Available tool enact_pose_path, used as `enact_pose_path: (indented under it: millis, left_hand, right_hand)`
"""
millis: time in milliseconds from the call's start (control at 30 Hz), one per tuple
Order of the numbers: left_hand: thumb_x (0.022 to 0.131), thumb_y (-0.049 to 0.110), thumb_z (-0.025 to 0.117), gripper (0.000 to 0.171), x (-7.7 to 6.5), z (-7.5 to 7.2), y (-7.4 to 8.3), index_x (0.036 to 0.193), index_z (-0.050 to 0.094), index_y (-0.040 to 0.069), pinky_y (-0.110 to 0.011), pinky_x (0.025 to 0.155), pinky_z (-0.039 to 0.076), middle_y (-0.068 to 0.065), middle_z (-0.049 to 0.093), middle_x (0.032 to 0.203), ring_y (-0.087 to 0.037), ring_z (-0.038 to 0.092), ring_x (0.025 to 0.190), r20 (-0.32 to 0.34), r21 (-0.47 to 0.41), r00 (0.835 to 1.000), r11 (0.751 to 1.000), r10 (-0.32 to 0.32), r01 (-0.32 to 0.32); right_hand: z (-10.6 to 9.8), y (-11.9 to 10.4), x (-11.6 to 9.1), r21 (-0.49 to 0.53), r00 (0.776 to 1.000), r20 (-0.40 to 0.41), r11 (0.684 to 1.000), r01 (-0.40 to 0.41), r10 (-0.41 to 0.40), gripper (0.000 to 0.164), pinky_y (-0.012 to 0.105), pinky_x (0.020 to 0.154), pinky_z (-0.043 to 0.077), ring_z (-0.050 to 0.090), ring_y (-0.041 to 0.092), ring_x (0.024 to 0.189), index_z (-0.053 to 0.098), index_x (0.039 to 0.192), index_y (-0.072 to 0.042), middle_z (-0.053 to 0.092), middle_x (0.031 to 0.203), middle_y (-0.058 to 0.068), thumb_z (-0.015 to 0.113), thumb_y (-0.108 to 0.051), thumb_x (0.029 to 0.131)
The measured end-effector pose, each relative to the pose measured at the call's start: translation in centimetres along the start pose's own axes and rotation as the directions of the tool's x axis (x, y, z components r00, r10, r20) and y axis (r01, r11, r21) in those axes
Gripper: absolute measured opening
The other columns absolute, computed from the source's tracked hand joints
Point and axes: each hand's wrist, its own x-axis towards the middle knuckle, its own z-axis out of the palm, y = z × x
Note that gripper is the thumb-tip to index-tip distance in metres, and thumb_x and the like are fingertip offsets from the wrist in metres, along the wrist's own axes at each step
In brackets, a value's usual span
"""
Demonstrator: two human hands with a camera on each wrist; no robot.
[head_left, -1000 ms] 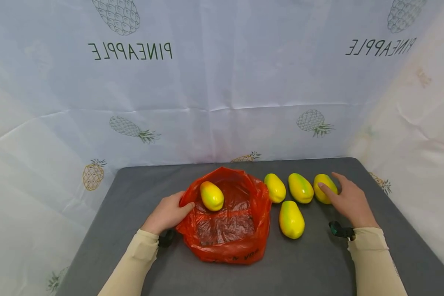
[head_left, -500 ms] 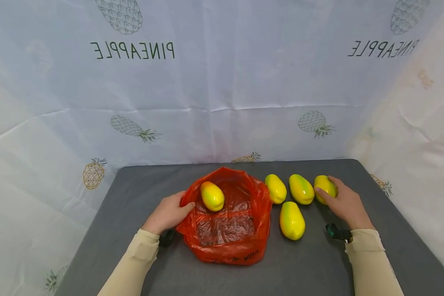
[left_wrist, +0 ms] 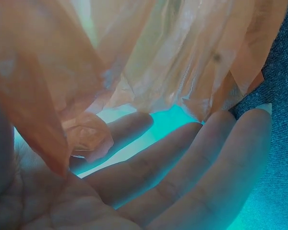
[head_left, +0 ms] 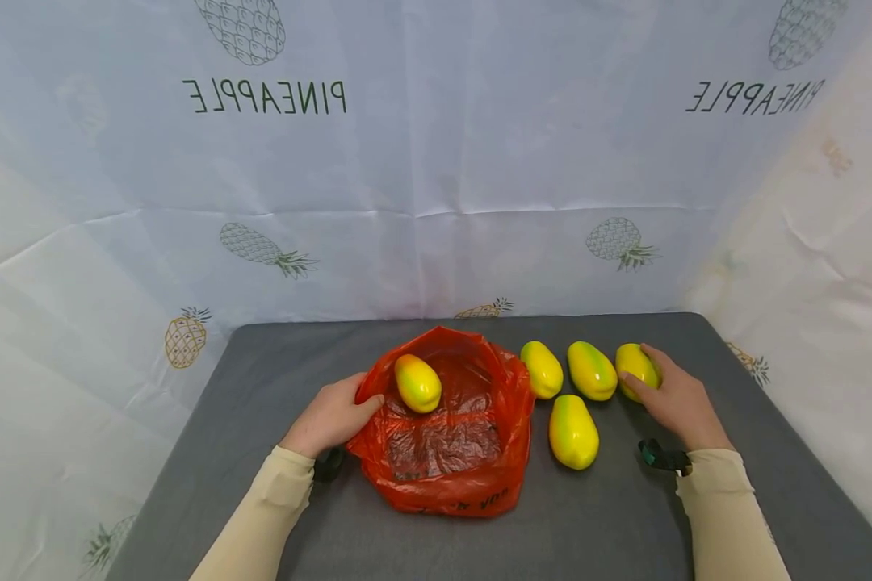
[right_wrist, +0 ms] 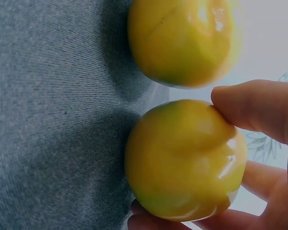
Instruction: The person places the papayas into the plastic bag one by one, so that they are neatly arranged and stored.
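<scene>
My left hand (head_left: 330, 417) holds the left rim of a red plastic bag (head_left: 443, 488), its thumb over the edge and its fingers outside. In the left wrist view, thin film of the bag (left_wrist: 158, 52) hangs between thumb and fingers. The bag's mouth gapes upward, and one yellow mango (head_left: 417, 384) lies inside. On the right, my right hand (head_left: 683, 399) grips the rightmost yellow-green mango (head_left: 635, 369). The right wrist view shows the thumb on one side of this mango (right_wrist: 187, 160) and fingers around the other, the fruit close against the cloth.
Two mangoes, a middle one (head_left: 592, 371) and one beside the bag (head_left: 541, 371), lie in a row left of the gripped one. Another mango (head_left: 573, 432) sits nearer the front. A grey cloth-covered table (head_left: 589, 532) backs onto a pineapple-print curtain (head_left: 436, 161).
My right hand has moved slightly left and closed its thumb and fingers around the rightmost mango. The left hand and the bag have stayed in place.
</scene>
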Motion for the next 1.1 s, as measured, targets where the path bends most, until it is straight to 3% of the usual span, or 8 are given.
enact_pose_path:
  millis: [333, 633, 800, 1100]
  left_hand:
    - [0.106, 0.028, 0.067, 0.041, 0.0, -0.1, 0.0, 0.142, 0.062, 0.010, -0.032, 0.064, 0.061, -0.005, 0.072, 0.089, -0.018, 0.068, 0.061, -0.006, 0.008, 1.000, 1.000, 0.003, -0.003]
    - [0.105, 0.029, 0.067, 0.041, 0.0, -0.1, 0.3, 0.141, 0.063, 0.011, -0.032, 0.066, 0.061, -0.005, 0.073, 0.094, -0.017, 0.068, 0.065, -0.006, 0.019, 1.000, 1.000, 0.005, -0.004]
    - [0.105, 0.030, 0.067, 0.040, 0.1, -0.1, 0.4, 0.141, 0.064, 0.011, -0.032, 0.066, 0.060, -0.004, 0.072, 0.092, -0.017, 0.068, 0.065, -0.005, 0.020, 1.000, 1.000, 0.012, -0.012]
    - [0.104, 0.029, 0.068, 0.040, -0.1, 0.0, 0.3, 0.140, 0.065, 0.012, -0.032, 0.067, 0.060, -0.004, 0.073, 0.093, -0.017, 0.068, 0.065, -0.001, 0.002, 1.000, 1.000, 0.017, -0.017]
  right_hand:
    - [-1.0, -0.7, -0.2, -0.014, 0.999, -0.013, 0.999, 0.034, -0.035, 0.089, 0.077, 0.103, 0.044, 0.045, 0.065, 0.136, 0.022, 0.170, -0.001, 0.037, 0.162, 0.042, 0.050, -0.060, 0.110]
    - [-2.3, -1.2, -1.3, -0.040, 0.996, -0.058, 0.997, 0.065, -0.067, 0.089, 0.072, 0.093, 0.049, 0.052, 0.062, 0.127, 0.023, 0.171, -0.003, 0.042, 0.158, 0.042, 0.053, -0.058, 0.109]
    - [-3.0, -2.8, -2.0, -0.043, 0.992, -0.083, 0.994, 0.097, -0.100, 0.087, 0.065, 0.087, 0.051, 0.056, 0.058, 0.123, 0.024, 0.171, -0.006, 0.044, 0.158, 0.041, 0.056, -0.057, 0.109]
    - [-3.2, -7.1, -3.3, -0.007, 0.985, -0.070, 0.987, 0.161, -0.161, 0.083, 0.067, 0.093, 0.053, 0.057, 0.053, 0.125, 0.025, 0.172, -0.011, 0.043, 0.161, 0.035, 0.059, -0.053, 0.109]
